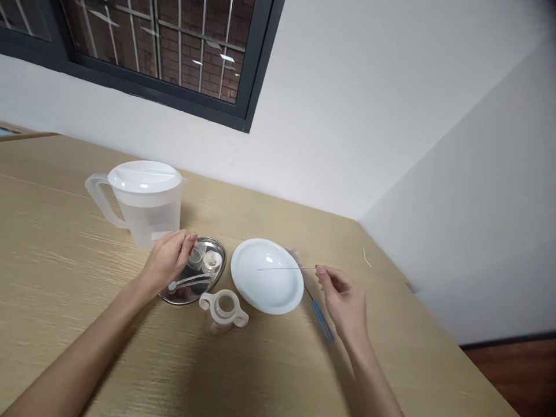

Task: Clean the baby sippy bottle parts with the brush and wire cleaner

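Between the thumb and fingers of my right hand point(345, 298) is a thin straight wire-like rod point(280, 269), pointing left across the white plate point(245, 295). Closed fingers mark my left hand point(169, 258), held over the left side of a metal tray point(180, 298); whatever it may grip is hidden. On the tray lie a clear cup-like part point(196, 259), a white ring-shaped part point(212, 261) and a pale tube-like strip point(191, 281). A two-handled translucent bottle point(226, 307) stands upright in front of the plate.
A lidded translucent pitcher point(150, 211) stands behind my left hand. Beside my right hand lies a tool with a blue looped handle point(322, 321), partly behind the plate. A small pale strip point(367, 258) lies farther right. Wall and window point(174, 52) border the table.
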{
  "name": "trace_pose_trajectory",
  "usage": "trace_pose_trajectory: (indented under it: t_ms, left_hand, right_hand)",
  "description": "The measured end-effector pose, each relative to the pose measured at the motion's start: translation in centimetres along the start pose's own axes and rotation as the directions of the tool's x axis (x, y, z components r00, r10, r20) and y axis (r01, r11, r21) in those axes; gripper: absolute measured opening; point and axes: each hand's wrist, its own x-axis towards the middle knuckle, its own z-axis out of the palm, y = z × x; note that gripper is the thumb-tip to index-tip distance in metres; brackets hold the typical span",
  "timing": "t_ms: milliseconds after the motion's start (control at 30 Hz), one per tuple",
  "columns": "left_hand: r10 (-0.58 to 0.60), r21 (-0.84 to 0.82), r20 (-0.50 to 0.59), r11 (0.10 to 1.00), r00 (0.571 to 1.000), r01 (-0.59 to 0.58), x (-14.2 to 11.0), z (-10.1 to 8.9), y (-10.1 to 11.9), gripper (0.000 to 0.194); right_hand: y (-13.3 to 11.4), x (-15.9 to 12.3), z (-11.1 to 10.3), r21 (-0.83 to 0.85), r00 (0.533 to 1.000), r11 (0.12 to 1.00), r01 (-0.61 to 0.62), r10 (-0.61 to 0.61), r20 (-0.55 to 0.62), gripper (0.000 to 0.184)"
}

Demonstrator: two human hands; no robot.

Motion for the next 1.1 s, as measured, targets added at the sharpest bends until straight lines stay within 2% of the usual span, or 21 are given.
trace_pose_trajectory:
  t_ms: [200, 300, 433, 533, 633, 700, 767, 833, 900, 933, 967, 1033, 1100]
  left_hand:
    - [0.050, -0.083, 0.011, 0.995, 0.999, -0.049, -0.1, 0.3, -0.2, 0.031]
    - [0.104, -0.022, 0.018, 0.994, 0.994, -0.103, -0.2, 0.3, -0.1, 0.034]
    - [0.210, 0.054, -0.102, 0.977, 0.972, -0.205, -0.1, 0.1, 0.1, 0.039]
    - [0.270, 0.040, -0.193, 0.963, 0.944, -0.267, 0.0, -0.2, 0.3, 0.046]
    - [0.317, -0.011, -0.232, 0.944, 0.920, -0.328, 0.0, -0.5, 0.2, 0.044]
    - [0.350, -0.057, -0.257, 0.925, 0.901, -0.376, -0.1, -0.6, 0.0, 0.048]
    - [0.372, -0.103, -0.252, 0.907, 0.893, -0.407, -0.1, -0.7, 0.0, 0.052]
    - [0.374, -0.142, -0.135, 0.909, 0.918, -0.392, 0.0, -1.1, 0.3, 0.051]
    - [0.330, -0.168, 0.103, 0.936, 0.938, -0.311, 0.1, -2.0, 1.0, 0.036]
    - [0.272, -0.169, 0.229, 0.957, 0.935, -0.237, 0.2, -2.4, 1.5, 0.028]
    - [0.213, -0.162, 0.324, 0.972, 0.922, -0.168, 0.2, -2.9, 2.0, 0.028]
    - [0.137, -0.139, 0.447, 0.987, 0.884, -0.082, 0.0, -3.5, 2.9, 0.057]
    - [0.105, -0.118, 0.538, 0.992, 0.837, -0.048, -0.5, -3.6, 3.6, 0.080]
  right_hand:
    - [1.9, -0.9, 0.0, -0.218, 0.981, 0.971, 0.098, -0.057, 0.186, 0.050]
    - [1.8, -0.6, -0.8, -0.279, 0.989, 0.956, 0.086, -0.047, 0.141, 0.047]
    - [0.8, 1.1, -1.9, -0.355, 0.998, 0.934, 0.047, -0.054, -0.009, 0.046]
    - [0.2, 2.7, -1.7, -0.389, 0.992, 0.921, 0.031, -0.076, -0.102, 0.049]
    - [0.2, 3.6, -1.1, -0.407, 0.982, 0.914, 0.009, -0.084, -0.167, 0.054]
    - [0.5, 3.5, -1.2, -0.414, 0.987, 0.910, 0.001, -0.069, -0.148, 0.058]
    - [1.0, 2.7, -2.0, -0.415, 0.998, 0.909, 0.021, -0.044, -0.047, 0.061]
    - [1.9, 1.3, -3.2, -0.413, 0.995, 0.909, 0.055, -0.015, 0.099, 0.059]
    - [3.1, -0.6, -4.4, -0.415, 0.973, 0.907, 0.077, 0.022, 0.229, 0.052]
    - [3.7, -1.5, -4.8, -0.417, 0.954, 0.904, 0.091, 0.040, 0.295, 0.052]
    - [4.4, -2.4, -5.0, -0.422, 0.942, 0.902, 0.092, 0.058, 0.330, 0.053]
    - [5.6, -3.9, -4.8, -0.432, 0.931, 0.898, 0.082, 0.085, 0.354, 0.051]
    - [6.3, -4.8, -4.2, -0.437, 0.936, 0.897, 0.066, 0.096, 0.339, 0.045]
